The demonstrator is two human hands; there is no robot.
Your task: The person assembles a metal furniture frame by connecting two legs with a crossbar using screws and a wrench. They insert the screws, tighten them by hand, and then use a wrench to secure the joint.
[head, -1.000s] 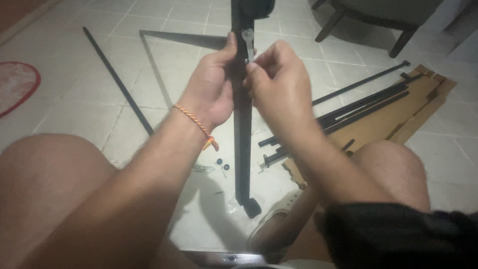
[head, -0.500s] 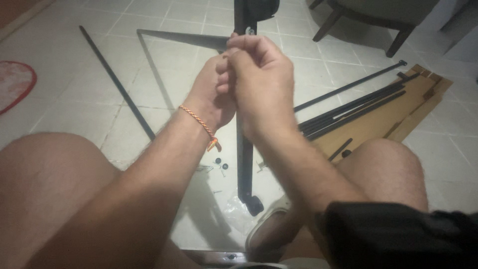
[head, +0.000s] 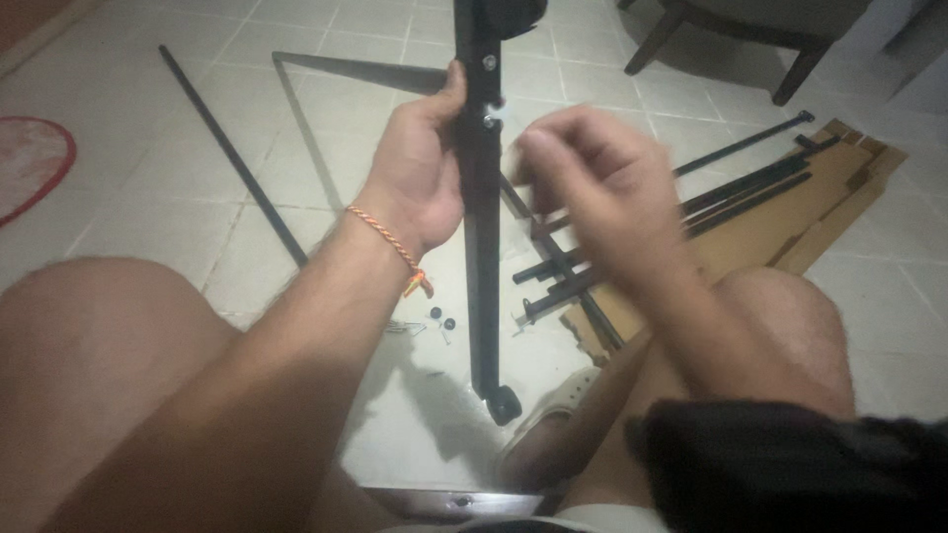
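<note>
Your left hand wraps around the upright black metal bar, thumb up along its left edge near a silver screw, holding it just above the middle. The bar stands nearly vertical between your knees, its lower end with a small black wheel resting on the tiled floor. Your right hand hovers just right of the bar, fingers curled loosely inward; it is blurred, so you cannot tell whether it pinches anything. An orange braided bracelet circles your left wrist. Small black screws lie on the floor beside the bar's base. More black rods rest on a cardboard sheet to your right.
</note>
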